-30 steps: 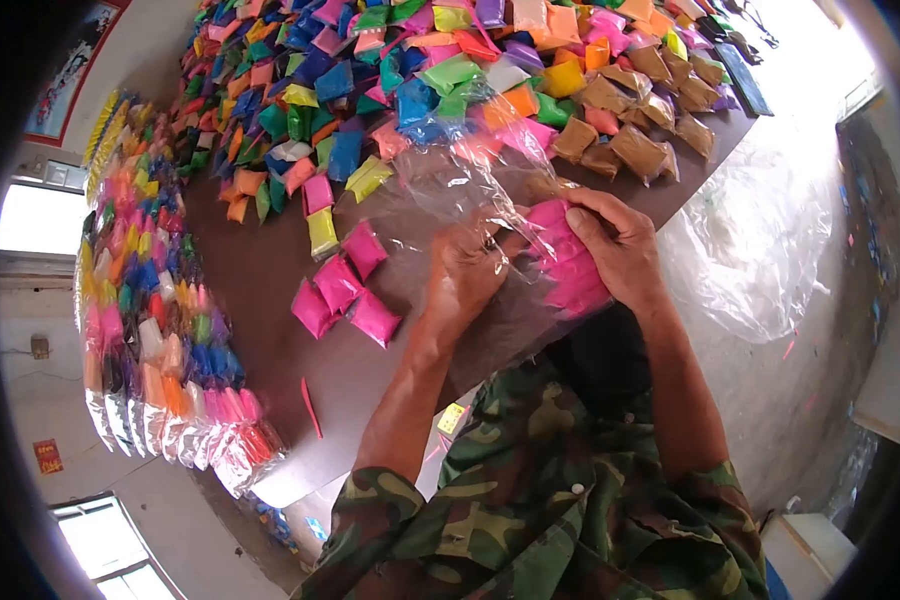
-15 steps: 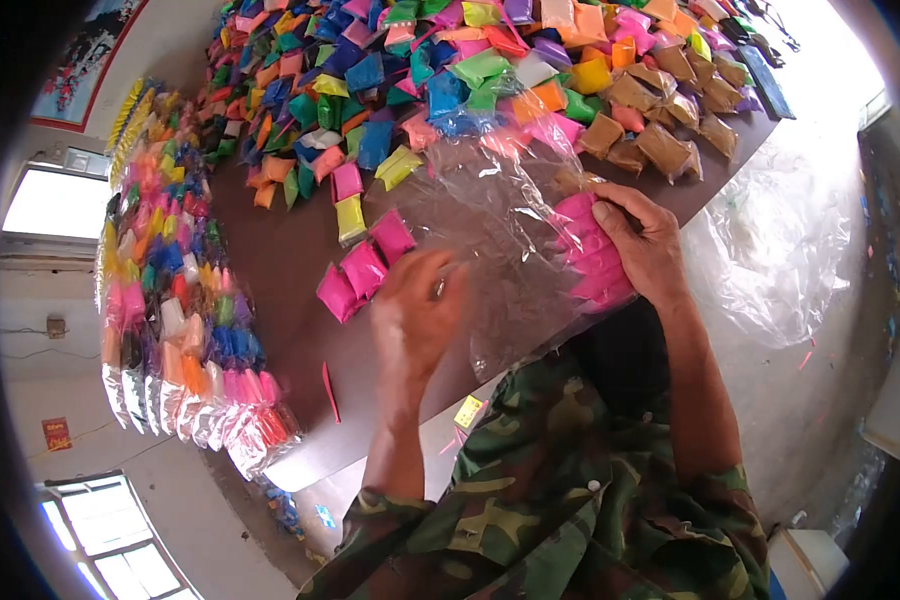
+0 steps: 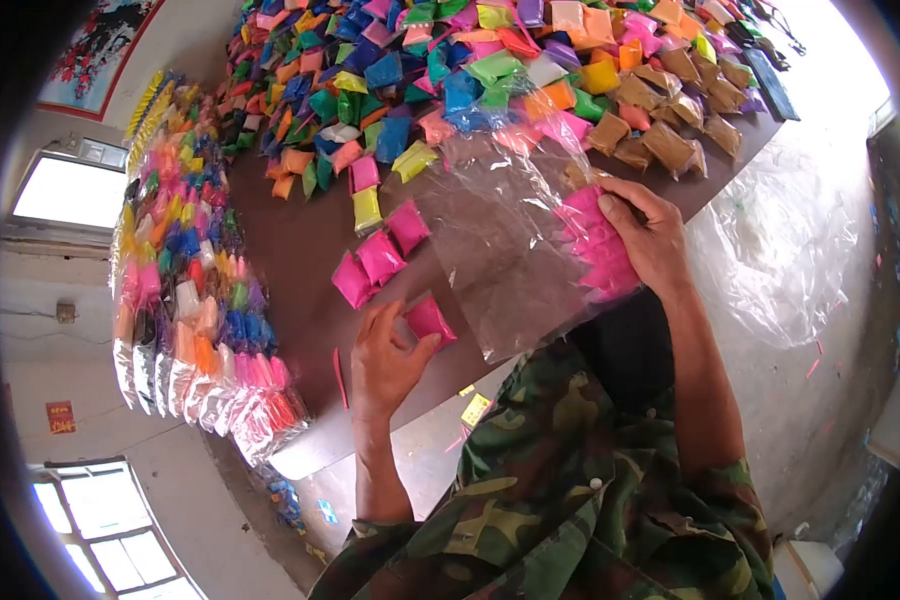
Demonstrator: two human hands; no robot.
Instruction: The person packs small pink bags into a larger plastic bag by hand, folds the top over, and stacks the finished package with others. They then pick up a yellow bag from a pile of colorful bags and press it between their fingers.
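Observation:
My right hand (image 3: 645, 235) pinches the side of a large clear plastic bag (image 3: 510, 270), with several pink packets (image 3: 598, 243) inside it beneath my thumb. Near the table's front edge, my left hand (image 3: 392, 362) has its fingers apart, curved beside a single pink packet (image 3: 431, 322); its fingertips are close to the packet, and whether they touch it is unclear. Three more pink packets (image 3: 380, 257) lie in a slanting row just beyond. A yellow packet (image 3: 367, 209) and another pink one (image 3: 363, 174) lie behind them.
A big heap of coloured packets (image 3: 390, 70) covers the back of the brown table (image 3: 290, 250), with brown packets (image 3: 670, 148) at its right. Filled clear bags (image 3: 185, 290) line the left edge. A red strip (image 3: 341, 378) lies near my left hand. Crumpled plastic (image 3: 780, 250) is at right.
My left hand has moved down and slightly left, and its fingers have spread. A single pink packet now shows beside it. My right hand still holds the bag.

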